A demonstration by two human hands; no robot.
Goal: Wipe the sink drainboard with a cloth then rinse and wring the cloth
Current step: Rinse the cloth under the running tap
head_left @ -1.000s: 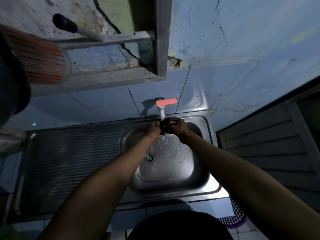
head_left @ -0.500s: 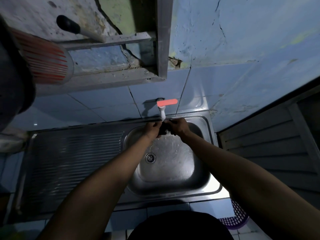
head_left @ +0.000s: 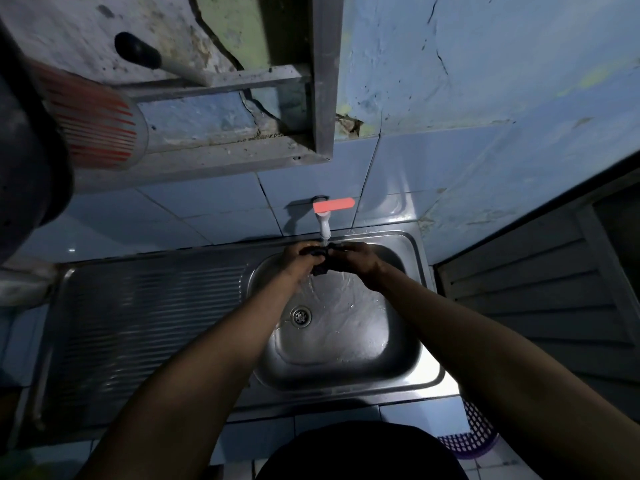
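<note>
A small dark cloth (head_left: 320, 259) is bunched between both hands over the back of the steel sink basin (head_left: 346, 358), right under the white tap (head_left: 324, 228) with its red handle. My left hand (head_left: 299, 259) grips the cloth's left side and my right hand (head_left: 358, 259) grips its right side. Water runs from the tap onto the cloth and spreads across the basin floor toward the drain (head_left: 300, 316). The ribbed drainboard (head_left: 145, 323) lies to the left of the basin.
A metal shelf frame (head_left: 242, 147) hangs on the cracked blue wall above. On the left are a red-striped cup (head_left: 100, 129) and a dark pot (head_left: 27, 161). A purple basket (head_left: 474, 434) sits low at right, beside a slatted panel (head_left: 540, 299).
Both hands have stayed under the tap, shifting slightly closer together and working the cloth in the running water.
</note>
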